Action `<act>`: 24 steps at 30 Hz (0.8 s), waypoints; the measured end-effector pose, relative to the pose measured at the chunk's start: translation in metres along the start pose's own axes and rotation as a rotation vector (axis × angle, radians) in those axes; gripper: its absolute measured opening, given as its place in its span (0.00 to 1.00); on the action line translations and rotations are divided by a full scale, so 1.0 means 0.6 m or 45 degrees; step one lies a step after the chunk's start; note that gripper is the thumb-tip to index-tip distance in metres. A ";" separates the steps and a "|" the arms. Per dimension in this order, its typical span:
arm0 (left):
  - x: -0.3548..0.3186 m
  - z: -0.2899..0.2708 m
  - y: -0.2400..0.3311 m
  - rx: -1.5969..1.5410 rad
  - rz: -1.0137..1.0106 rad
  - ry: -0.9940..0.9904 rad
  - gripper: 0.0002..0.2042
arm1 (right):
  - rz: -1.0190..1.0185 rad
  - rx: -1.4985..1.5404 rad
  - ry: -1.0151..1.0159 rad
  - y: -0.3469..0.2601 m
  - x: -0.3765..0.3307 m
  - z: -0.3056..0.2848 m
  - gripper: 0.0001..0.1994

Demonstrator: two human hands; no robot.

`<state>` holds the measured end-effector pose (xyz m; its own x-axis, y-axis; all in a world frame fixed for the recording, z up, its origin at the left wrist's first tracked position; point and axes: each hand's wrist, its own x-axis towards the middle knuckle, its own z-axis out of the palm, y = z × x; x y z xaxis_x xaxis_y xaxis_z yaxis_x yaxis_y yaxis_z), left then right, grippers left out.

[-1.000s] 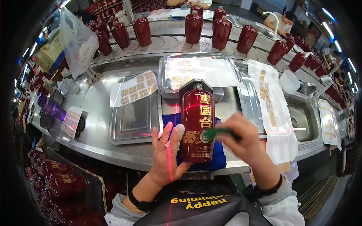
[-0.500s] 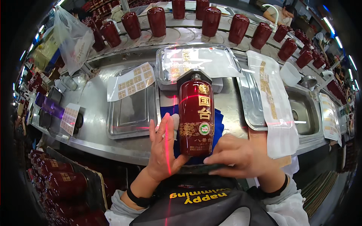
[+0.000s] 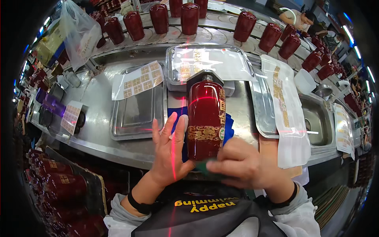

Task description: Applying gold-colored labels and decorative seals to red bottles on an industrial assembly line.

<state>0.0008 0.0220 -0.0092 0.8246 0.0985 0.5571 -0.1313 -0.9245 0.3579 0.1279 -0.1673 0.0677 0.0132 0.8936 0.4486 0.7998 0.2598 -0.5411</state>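
Observation:
A glossy dark red bottle [image 3: 203, 114] with gold lettering and a patterned gold band lies in front of me, its neck end against a dark angled holder [image 3: 218, 79]. Along its left side, my left hand [image 3: 167, 156] has its fingers stretched out and apart, with the thumb by the bottle's base. Something white covers one fingertip. At the lower right of the bottle, my right hand [image 3: 244, 164] is closed in a pinch and smeared by motion. A small dark green piece [image 3: 202, 166] shows at its fingertips, against the bottle's base. A blue cloth [image 3: 228, 128] lies under the bottle.
Metal trays [image 3: 138, 122] stand left, behind and right, with gold label sheets [image 3: 144, 81] on or over them. A sink [image 3: 317, 118] is at right. Red bottles [image 3: 190, 19] line the conveyor behind; others [image 3: 65, 181] are stacked lower left. A co-worker [image 3: 298, 19] sits far right.
The bottle has turned about its long axis, carrying its lettering and green-and-white emblem to the right. My right hand has moved slightly left toward the base. Bottles on the conveyor have shifted.

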 end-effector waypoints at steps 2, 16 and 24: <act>-0.002 0.002 0.004 0.049 0.031 -0.005 0.51 | 0.056 0.166 -0.029 0.006 -0.003 0.000 0.16; -0.003 0.016 -0.005 -0.108 -0.161 -0.085 0.54 | 0.081 0.109 0.012 -0.008 -0.003 0.004 0.18; 0.009 0.003 0.003 0.049 -0.066 -0.101 0.55 | 0.130 0.084 0.037 -0.007 -0.007 -0.004 0.18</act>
<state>0.0059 0.0204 -0.0072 0.8709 0.1188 0.4769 -0.0672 -0.9325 0.3549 0.1259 -0.1729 0.0701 0.1103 0.9060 0.4086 0.7524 0.1925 -0.6300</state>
